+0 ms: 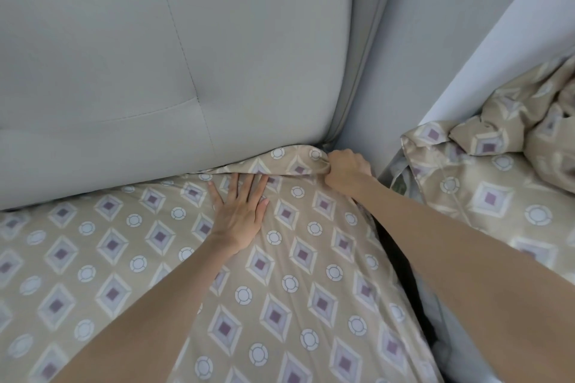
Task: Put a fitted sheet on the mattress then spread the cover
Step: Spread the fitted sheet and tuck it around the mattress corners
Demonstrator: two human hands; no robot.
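A beige fitted sheet (pixel 298 283) with purple diamonds and white circles lies over the mattress, which it hides. My left hand (pixel 239 211) presses flat on the sheet near the headboard, fingers straight and spread. My right hand (pixel 343 172) grips the sheet's corner in a fist at the mattress's far right corner, where the fabric bunches up against the headboard. A crumpled cover (pixel 504 183) in the same pattern is heaped at the right.
A padded grey headboard (pixel 174 65) fills the top left, right behind the mattress. A pale wall (pixel 413 56) runs down the right of it. A dark narrow gap (pixel 401 261) separates the mattress edge from the heaped cover.
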